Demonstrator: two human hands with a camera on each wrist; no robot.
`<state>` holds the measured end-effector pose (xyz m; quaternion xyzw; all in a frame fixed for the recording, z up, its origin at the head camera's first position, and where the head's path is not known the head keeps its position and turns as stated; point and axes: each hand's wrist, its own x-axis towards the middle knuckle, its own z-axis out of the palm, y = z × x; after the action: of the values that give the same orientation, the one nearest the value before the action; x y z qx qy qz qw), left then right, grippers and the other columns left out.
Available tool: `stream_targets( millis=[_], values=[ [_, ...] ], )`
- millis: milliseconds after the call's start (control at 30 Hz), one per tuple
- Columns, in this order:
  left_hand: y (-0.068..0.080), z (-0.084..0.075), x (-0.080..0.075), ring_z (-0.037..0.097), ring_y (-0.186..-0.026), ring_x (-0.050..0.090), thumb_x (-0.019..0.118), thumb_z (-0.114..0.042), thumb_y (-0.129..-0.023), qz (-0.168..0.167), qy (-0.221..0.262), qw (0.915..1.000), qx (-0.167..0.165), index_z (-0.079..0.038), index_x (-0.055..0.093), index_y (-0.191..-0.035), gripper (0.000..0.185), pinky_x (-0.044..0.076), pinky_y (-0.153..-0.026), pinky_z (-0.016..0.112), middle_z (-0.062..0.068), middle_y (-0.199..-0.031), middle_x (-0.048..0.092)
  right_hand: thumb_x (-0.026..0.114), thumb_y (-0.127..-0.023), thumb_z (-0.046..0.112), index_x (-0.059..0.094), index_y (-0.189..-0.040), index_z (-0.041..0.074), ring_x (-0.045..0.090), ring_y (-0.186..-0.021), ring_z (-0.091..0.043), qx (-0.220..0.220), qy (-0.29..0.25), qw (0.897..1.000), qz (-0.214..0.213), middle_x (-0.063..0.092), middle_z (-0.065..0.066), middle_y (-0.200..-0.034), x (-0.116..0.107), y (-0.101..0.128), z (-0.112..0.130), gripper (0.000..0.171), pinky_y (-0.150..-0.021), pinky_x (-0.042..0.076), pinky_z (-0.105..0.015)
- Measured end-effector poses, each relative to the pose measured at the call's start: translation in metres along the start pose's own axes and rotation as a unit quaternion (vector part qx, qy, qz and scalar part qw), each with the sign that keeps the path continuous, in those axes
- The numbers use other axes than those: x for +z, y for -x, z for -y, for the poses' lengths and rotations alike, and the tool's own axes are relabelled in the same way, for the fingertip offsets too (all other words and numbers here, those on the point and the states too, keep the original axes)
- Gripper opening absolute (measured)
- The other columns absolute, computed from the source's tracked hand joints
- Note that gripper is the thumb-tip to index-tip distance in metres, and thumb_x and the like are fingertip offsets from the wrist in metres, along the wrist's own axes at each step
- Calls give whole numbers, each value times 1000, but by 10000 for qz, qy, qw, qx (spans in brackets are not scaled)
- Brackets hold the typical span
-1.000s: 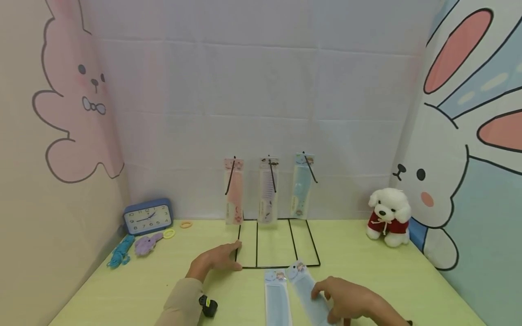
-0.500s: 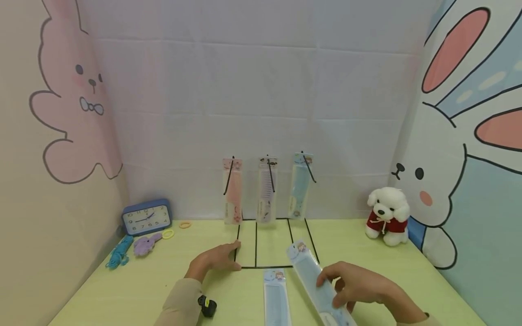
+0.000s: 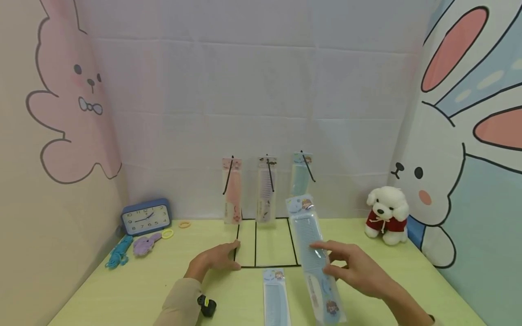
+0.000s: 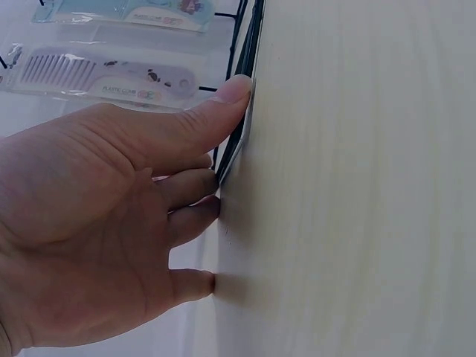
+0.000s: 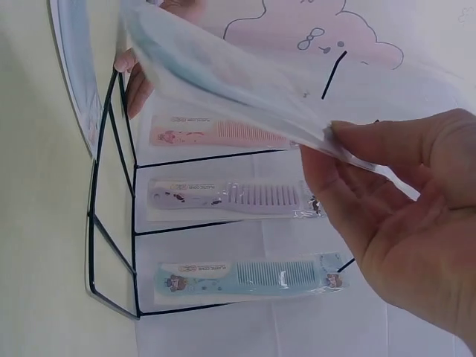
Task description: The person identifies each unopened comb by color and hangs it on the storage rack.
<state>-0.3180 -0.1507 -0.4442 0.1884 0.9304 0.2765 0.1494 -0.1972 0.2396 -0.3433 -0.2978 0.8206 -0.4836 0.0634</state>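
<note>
My right hand (image 3: 356, 267) pinches a blue comb in clear packaging (image 3: 311, 244) between thumb and fingers, raised and tilted before the display rack. In the right wrist view the packaged comb (image 5: 223, 82) is seen nearly edge-on. The black wire rack (image 3: 269, 266) bears a pink comb (image 3: 234, 194), a purple comb (image 3: 267, 192) and another blue comb (image 3: 300, 174), each packaged on its own hook. My left hand (image 3: 216, 259) rests at the rack's left base, thumb (image 4: 236, 89) against the wire and fingertips on the table. One more packaged blue comb (image 3: 276, 299) lies on the table.
At the left stand a blue clock (image 3: 147, 217), a blue cord bundle (image 3: 119, 252), a purple toy (image 3: 144, 245) and two small rings, one yellow (image 3: 167, 233), one orange (image 3: 185, 224). A white plush dog (image 3: 387, 213) sits at the right by the wall.
My right hand has lifted the packaged blue comb off the table, up and toward the rack, turning it more upright. It now overlaps the hanging blue comb's lower part. My left hand stays put.
</note>
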Motion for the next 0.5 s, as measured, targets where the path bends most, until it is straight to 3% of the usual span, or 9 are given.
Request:
stream_targets(
  millis=[233,500],
  values=[
    [-1,2,1,40,-144,32,78,-25,-89,2,46,10000,-54,-2,38,-153,80,28,-115,56,20,-156,38,66,-97,9,53,-144,3,66,-101,-30,-108,50,9968,-786,47,-31,-142,0,2,4,49,-77,59,-32],
    [-1,2,1,40,-144,31,78,-25,-89,39,22,10000,-17,-2,37,-154,80,28,-115,56,20,-156,37,65,-97,7,49,-146,3,63,-103,-37,25,-70,9941,-1082,45,-31,-142,0,1,3,52,-77,59,-31]
  ],
)
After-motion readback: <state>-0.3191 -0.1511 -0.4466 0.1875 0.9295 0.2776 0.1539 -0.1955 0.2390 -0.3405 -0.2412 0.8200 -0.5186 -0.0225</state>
